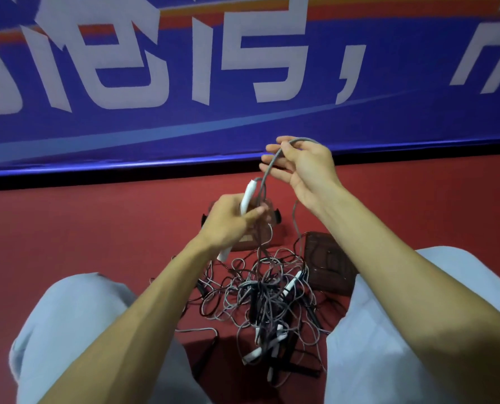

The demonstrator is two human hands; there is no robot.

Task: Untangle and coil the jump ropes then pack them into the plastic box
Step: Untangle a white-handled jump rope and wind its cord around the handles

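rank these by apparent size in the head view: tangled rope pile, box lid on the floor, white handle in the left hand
1. tangled rope pile
2. box lid
3. white handle, smallest even though held nearer the camera

Tangled ropes (267, 298) on floor (97, 228) between knees, plastic box (260, 225) behind them, lid (328, 262) to its right

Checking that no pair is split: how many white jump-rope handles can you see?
5 white handles at least: one gripped in the left hand, one on the tangle's right edge, three at its near end. More may be buried.
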